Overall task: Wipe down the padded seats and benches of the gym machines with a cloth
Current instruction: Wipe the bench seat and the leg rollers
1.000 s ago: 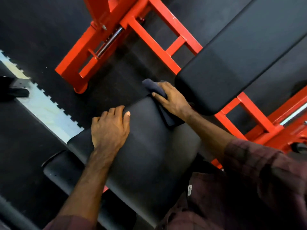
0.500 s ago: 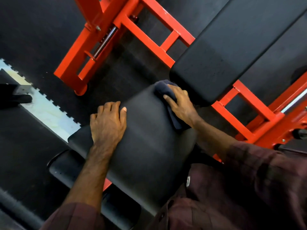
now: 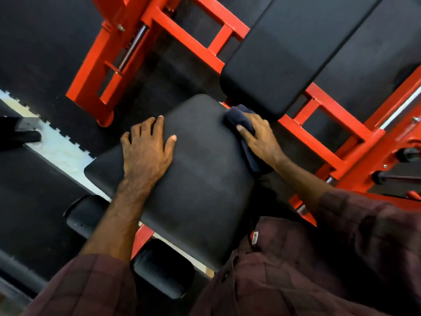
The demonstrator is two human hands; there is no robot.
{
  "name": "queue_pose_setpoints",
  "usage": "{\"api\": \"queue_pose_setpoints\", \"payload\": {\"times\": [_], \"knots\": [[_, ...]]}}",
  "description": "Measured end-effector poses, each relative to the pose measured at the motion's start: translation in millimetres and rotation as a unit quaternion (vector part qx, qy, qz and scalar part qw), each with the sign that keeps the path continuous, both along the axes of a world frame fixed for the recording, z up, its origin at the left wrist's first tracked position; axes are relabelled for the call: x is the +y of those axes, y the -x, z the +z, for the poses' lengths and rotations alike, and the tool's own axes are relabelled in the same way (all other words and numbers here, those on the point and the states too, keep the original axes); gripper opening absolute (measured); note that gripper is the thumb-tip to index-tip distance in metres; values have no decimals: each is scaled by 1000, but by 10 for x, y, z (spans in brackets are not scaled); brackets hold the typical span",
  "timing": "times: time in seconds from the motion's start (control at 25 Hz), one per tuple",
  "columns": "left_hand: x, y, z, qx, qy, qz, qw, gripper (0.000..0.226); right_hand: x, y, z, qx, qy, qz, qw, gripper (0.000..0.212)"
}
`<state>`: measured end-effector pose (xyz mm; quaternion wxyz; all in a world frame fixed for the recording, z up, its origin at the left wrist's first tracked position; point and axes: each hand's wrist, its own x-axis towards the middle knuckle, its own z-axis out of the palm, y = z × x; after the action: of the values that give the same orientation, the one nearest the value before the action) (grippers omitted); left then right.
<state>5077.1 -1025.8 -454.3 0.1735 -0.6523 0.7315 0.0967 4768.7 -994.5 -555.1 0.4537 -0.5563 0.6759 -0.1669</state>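
**Cloth at the far right corner of the seat pad**

Dark rubber flooring (image 3: pixel 41 53) and a red steel frame (image 3: pixel 186 42) surround the padded seat (image 3: pixel 200 183) we are leaning over. Our right hand (image 3: pixel 262 142) presses a dark cloth (image 3: pixel 239 118) onto the seat's far right corner, fingers bent over the cloth and holding it against the pad. Just beyond that grip lies the long backrest pad (image 3: pixel 296 55), running away up and to the right. Our left hand (image 3: pixel 145 153) rests flat on the seat, fingers spread, holding nothing. From the cloth, the unwiped bulk of the seat stretches toward our body and toward the left hand, its long axis running from the grip back to us. We judge the right hand nearer the next stroke, likely a pull along that axis.
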Motion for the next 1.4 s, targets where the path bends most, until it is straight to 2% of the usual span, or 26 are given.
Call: {"api": "queue_pose_setpoints", "payload": {"times": [0.08, 0.28, 0.36, 0.48, 0.56, 0.64, 0.72, 0.88, 1.0, 1.08, 1.16, 1.32, 1.4], "knots": [[0, -6, 6, 0, 2, -9, 1000, 65, 251, 93, 38, 0, 3, -28, 1000, 49], [17, -127, -88, 13, 24, -50, 998, 67, -45, -38, -134, -11, 20, -57, 998, 54], [-13, -180, -112, 16, 26, -69, 997, 71, 214, -30, -155, -24, 38, -121, 992, 51], [-13, -163, -99, 18, 29, -71, 997, 75, 983, -203, -169, -115, -11, -289, 950, 53], [38, -147, -83, 18, 33, -71, 997, 74, 1016, -261, -176, -161, -45, -374, 912, 60], [10, -165, -90, 20, 41, -83, 996, 73, 781, -170, -228, -165, -78, -420, 889, 57], [-15, -176, -84, 25, 28, -86, 996, 73, 767, -186, -156, -176, -84, -436, 878, 53], [1, -167, 12, 26, -1, -80, 996, 76, 1407, -574, 217, -237, -80, -429, 868, 55], [83, -196, 103, 29, -17, -81, 996, 69, 1144, -356, 150, -251, -113, -465, 841, 51], [200, -243, 188, 43, -9, -78, 996, 65, 909, -244, 118, -224, -140, -490, 830, 51], [413, -277, 258, 53, 7, -83, 995, 62, 1074, -373, 204, -224, -141, -496, 827, 52], [873, -274, 324, 64, 48, -82, 993, 57, 1664, -723, 443, -292, -105, -475, 824, 55], [1087, -269, 329, 73, 65, -79, 992, 55, 1418, -557, 418, -256, -152, -498, 814, 51]]}}
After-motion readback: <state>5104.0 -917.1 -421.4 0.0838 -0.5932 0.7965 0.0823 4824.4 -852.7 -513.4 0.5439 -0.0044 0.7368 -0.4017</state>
